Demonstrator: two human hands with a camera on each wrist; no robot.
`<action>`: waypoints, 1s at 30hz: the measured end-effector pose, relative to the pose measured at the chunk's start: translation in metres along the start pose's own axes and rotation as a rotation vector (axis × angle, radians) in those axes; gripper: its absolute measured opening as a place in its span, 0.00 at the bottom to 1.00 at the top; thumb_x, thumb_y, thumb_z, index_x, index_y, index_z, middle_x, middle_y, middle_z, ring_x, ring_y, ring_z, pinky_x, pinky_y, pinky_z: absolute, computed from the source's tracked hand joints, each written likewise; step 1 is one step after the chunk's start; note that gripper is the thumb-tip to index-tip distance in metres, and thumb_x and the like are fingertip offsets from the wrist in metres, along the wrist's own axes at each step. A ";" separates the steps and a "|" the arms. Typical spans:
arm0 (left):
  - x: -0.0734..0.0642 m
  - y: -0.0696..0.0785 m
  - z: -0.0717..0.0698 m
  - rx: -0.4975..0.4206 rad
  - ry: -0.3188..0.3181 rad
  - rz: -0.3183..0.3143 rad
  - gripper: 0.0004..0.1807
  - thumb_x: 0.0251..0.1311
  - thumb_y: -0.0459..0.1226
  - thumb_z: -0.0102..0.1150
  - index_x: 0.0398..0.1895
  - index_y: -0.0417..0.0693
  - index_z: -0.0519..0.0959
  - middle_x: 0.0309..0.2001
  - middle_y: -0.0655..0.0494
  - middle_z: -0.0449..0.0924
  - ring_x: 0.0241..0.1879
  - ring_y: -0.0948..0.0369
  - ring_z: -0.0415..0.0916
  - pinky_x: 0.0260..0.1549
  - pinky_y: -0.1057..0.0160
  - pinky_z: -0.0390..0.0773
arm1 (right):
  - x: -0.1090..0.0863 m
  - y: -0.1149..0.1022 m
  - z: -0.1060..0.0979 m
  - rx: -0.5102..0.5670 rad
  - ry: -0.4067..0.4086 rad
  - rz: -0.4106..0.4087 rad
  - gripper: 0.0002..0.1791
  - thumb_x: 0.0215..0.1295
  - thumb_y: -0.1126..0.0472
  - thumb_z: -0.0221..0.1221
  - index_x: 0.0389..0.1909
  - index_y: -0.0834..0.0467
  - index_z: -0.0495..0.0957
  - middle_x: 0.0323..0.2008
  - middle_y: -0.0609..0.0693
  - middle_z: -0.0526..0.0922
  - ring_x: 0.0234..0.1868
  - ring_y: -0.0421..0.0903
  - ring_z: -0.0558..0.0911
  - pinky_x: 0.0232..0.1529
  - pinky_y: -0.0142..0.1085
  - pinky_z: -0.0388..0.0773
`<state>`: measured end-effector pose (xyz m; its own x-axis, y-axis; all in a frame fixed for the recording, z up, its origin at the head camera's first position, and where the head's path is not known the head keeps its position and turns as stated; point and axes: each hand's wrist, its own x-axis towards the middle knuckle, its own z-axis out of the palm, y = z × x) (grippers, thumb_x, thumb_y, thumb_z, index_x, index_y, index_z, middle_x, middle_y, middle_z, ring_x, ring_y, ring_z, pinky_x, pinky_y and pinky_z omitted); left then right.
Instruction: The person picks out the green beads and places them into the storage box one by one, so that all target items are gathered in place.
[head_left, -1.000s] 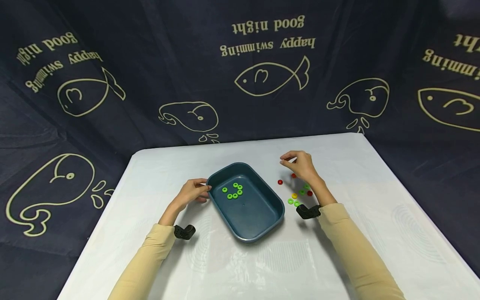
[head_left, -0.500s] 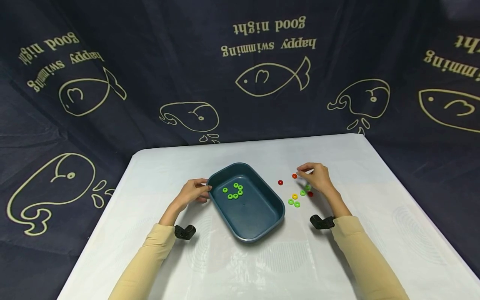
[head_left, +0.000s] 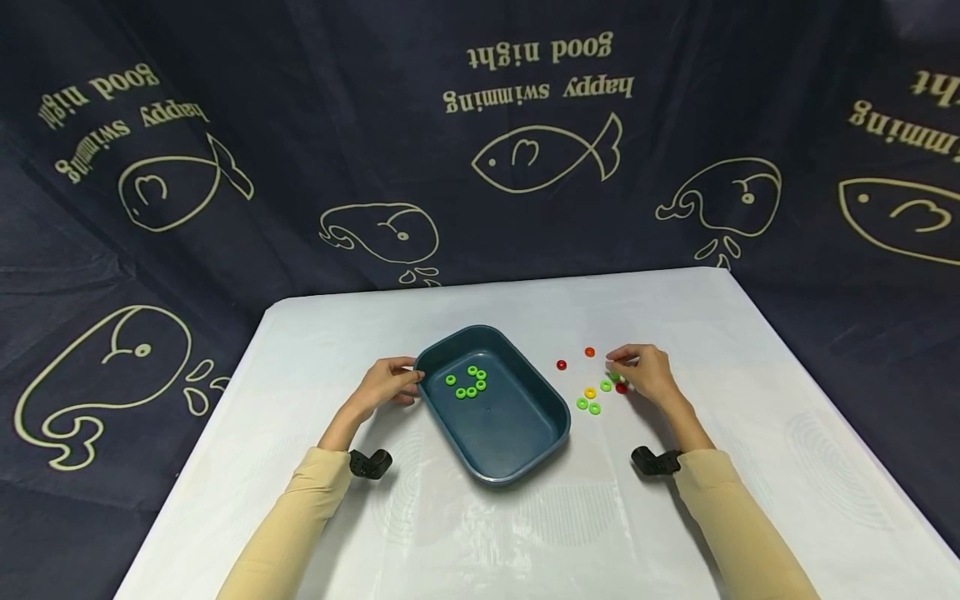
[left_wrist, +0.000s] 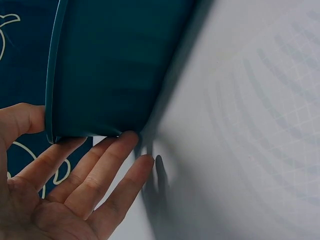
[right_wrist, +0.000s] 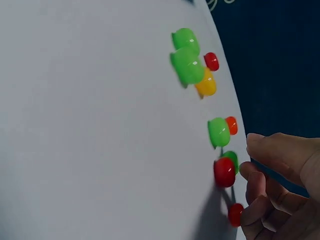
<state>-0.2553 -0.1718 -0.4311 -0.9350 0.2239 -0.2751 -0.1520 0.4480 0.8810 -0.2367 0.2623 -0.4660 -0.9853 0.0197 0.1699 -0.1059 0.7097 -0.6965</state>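
A dark teal plastic basin (head_left: 491, 433) stands at an angle on the table, holding several small green rings (head_left: 471, 392). At its left corner my left hand (head_left: 384, 383) grips the rim, thumb over the edge; in the left wrist view the fingers (left_wrist: 102, 175) lie against the outside wall. Right of the basin, my right hand (head_left: 647, 372) hovers low over the loose rings, thumb and index finger apart. Just below its fingertips are a green ring (head_left: 615, 377) and a dark red ring (right_wrist: 225, 172), partly overlapped by the hand in the head view.
Between basin and right hand lie a red ring (head_left: 562, 365), an orange-red ring (head_left: 589, 352), a yellow ring (head_left: 590, 392) and several green rings (head_left: 582, 403). Behind the white-covered table (head_left: 360, 325) hangs a dark curtain (head_left: 525, 225) with fish drawings.
My right hand has moved right and toward me, from beyond the loose rings to over the green and dark red ones. The left hand and basin have stayed put.
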 end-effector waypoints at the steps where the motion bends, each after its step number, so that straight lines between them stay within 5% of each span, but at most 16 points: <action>1: 0.000 0.000 0.000 0.001 0.000 0.000 0.28 0.63 0.37 0.53 0.65 0.34 0.64 0.56 0.33 0.74 0.36 0.61 0.84 0.42 0.51 0.84 | -0.001 0.001 0.000 0.004 -0.004 0.004 0.09 0.58 0.65 0.63 0.38 0.66 0.83 0.37 0.63 0.85 0.35 0.55 0.83 0.26 0.30 0.76; 11: 0.000 -0.001 0.000 -0.002 -0.003 0.000 0.29 0.63 0.37 0.53 0.66 0.34 0.63 0.56 0.33 0.74 0.37 0.60 0.84 0.43 0.51 0.84 | -0.007 0.004 0.001 -0.004 -0.045 0.022 0.11 0.55 0.65 0.65 0.38 0.66 0.83 0.32 0.62 0.85 0.24 0.42 0.78 0.20 0.29 0.74; 30: 0.001 -0.001 0.001 0.001 0.010 -0.008 0.29 0.63 0.37 0.54 0.65 0.35 0.64 0.56 0.33 0.74 0.38 0.56 0.84 0.42 0.51 0.84 | -0.005 0.004 0.000 -0.004 -0.046 0.026 0.10 0.55 0.67 0.65 0.38 0.67 0.83 0.33 0.64 0.84 0.27 0.49 0.83 0.21 0.30 0.78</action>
<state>-0.2554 -0.1715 -0.4325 -0.9370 0.2115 -0.2782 -0.1592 0.4503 0.8786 -0.2320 0.2649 -0.4698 -0.9928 0.0058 0.1194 -0.0798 0.7121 -0.6975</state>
